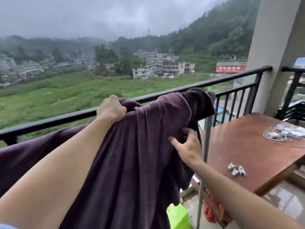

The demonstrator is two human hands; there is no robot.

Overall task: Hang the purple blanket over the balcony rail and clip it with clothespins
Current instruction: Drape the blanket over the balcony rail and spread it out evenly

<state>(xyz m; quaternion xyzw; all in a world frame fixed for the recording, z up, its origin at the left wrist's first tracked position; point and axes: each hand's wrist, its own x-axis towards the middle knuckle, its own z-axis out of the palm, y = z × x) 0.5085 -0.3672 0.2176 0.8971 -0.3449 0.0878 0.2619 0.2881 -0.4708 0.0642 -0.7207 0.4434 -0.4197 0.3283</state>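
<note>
The purple blanket (132, 154) is bunched over the black balcony rail (49, 119) and hangs down in folds on my side. My left hand (111, 109) is shut on a gathered edge of the blanket at the rail's top. Lower and to the right, my right hand (188, 145) rests against the blanket with its fingers spread and its fingertips pinching a fold. Two or three white clothespins (236, 170) lie on the brown wooden table (247, 149) to the right, away from both hands.
A grey metal pole (206, 146) stands between the blanket and the table. White cords and small packets (283, 133) lie at the table's far side. A lime-green container (178, 217) and something orange (209, 210) sit on the wet floor. A concrete pillar (277, 55) stands at right.
</note>
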